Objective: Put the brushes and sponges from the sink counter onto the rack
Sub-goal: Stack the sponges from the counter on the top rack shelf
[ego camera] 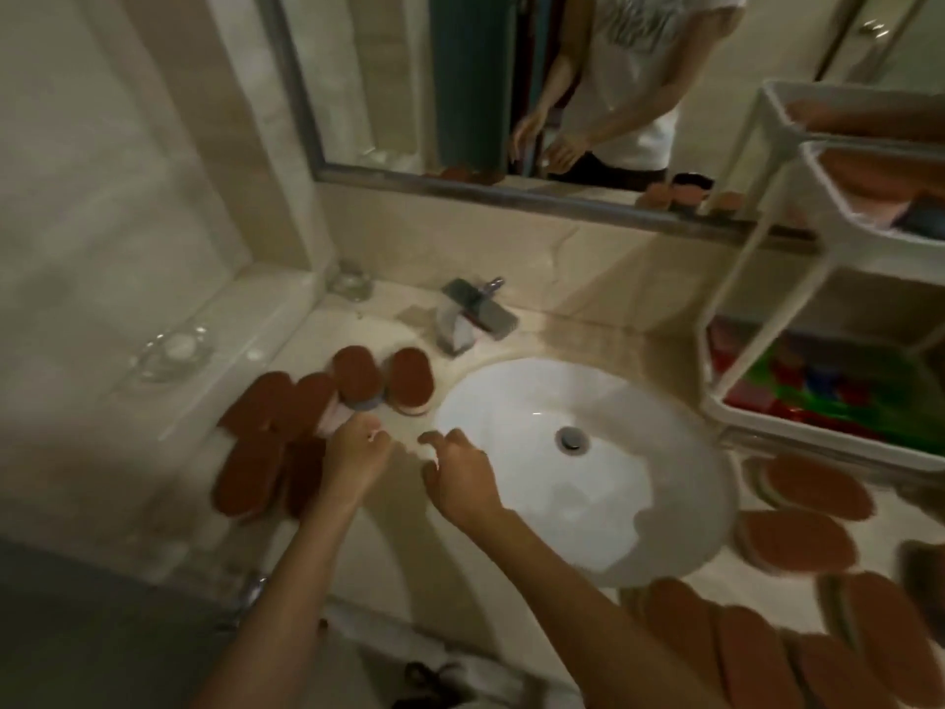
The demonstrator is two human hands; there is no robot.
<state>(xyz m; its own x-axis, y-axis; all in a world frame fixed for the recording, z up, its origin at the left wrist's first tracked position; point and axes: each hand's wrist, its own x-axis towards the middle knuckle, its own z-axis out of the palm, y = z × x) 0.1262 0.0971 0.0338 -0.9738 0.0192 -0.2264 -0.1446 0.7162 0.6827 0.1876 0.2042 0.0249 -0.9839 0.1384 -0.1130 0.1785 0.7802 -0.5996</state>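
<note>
Head view is showing us a task that we are judging to be only partly done. Our left grip [358, 447] is reaching with curled fingers to a pale-edged brush [335, 419]. Blur is keeping us from telling whether it is pinching that brush or only touching it. Our right grip [460, 478] is hovering just beside the left one, near the rim of the sink [613, 529], with fingers loosely curled and carrying nothing.

A cluster of brown pads [266, 432] is lying on the desk [588, 340] just left of the left grip. Two more pads [409, 381] are standing just beyond it, toward the faucet [475, 314]. Well to the right of the right grip, across the sink, another spread of brown pads [797, 539] is covering the desk.

The white rack [797, 429] is standing far right of both grips. Its upper tiers are holding a few brown pieces [869, 171], so we are taking it that some are placed and most are waiting.

The frame is cutting off the rack's right side and the lower-right pads. We are not managing to tell brushes from sponges, nor to name the bright things in the rack's bottom tray [818, 391].
</note>
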